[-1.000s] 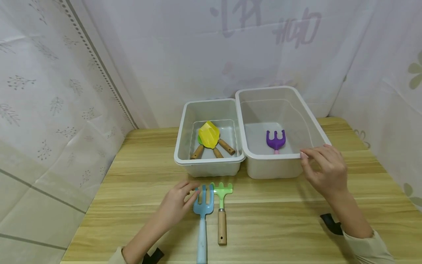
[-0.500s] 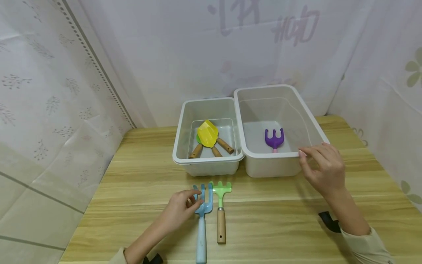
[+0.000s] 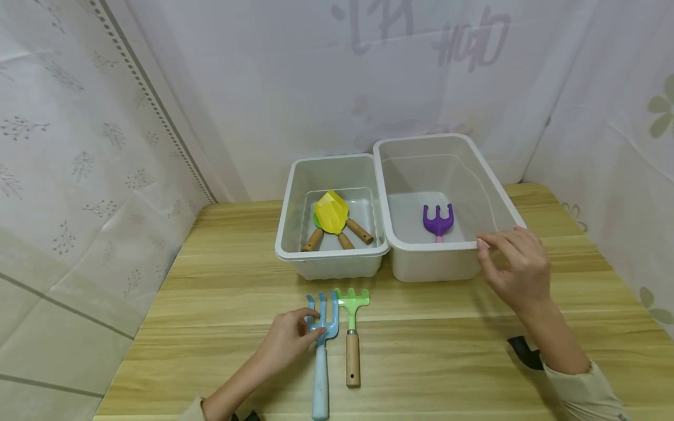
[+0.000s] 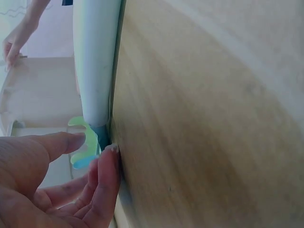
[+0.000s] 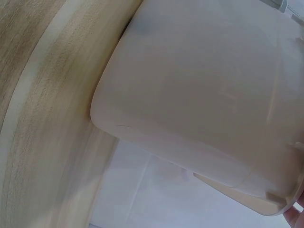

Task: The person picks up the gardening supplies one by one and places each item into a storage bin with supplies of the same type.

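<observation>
A light blue hand fork lies on the table with its tines pointing away. My left hand is at its head, thumb and forefinger on either side of the tines. The left wrist view shows thumb and curled fingers round the fork's neck, fingertips right at the table. Just right of it lies a small green rake with a wooden handle. My right hand pinches the front right corner of the larger white bin. Inside that bin is a purple fork, its handle mostly hidden by the front wall.
A smaller white bin stands against the larger one on the left. It holds a yellow shovel and other wooden-handled tools, one partly green. Patterned curtains hang behind and beside the wooden table.
My left hand has come down and nearer along the blue fork's head, its thumb now over the tines' base. The fork has shifted slightly left. My right hand stays on the bin.
</observation>
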Motion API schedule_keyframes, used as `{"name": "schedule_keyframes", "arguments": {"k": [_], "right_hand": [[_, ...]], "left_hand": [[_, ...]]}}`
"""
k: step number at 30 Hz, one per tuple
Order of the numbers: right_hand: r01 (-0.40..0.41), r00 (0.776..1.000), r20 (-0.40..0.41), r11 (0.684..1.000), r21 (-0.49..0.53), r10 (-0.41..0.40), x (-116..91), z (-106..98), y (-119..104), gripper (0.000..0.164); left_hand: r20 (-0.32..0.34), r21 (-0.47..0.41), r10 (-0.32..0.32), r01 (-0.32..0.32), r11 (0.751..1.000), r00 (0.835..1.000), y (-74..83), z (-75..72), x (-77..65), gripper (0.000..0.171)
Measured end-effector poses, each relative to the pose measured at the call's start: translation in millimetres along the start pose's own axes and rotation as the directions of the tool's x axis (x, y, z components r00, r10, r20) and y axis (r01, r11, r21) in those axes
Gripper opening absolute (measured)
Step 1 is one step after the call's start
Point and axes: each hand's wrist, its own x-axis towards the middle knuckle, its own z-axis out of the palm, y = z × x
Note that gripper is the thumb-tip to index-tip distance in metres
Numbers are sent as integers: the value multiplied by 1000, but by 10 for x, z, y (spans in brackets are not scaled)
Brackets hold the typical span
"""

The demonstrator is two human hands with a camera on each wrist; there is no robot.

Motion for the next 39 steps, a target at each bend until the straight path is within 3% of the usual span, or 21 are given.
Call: {"name": "schedule_keyframes", "arguments": {"k": [9,24,39], "right_hand": [[-4,1000,2,1000,-3,4,-4,-3,-5,51],[-6,1000,12,1000,-11,6,-2,-5,-6,51],[-7,1000,10,1000,-21,8,-6,-3,-18,51]], "left_hand": [[-7,-5,-42,42,999,999,-1,65,-29,43],[-12,-47,-43,43,998,999,35,139,-35,36],[-9,-117,-74,72,991,997,51,71,-45,40]]}}
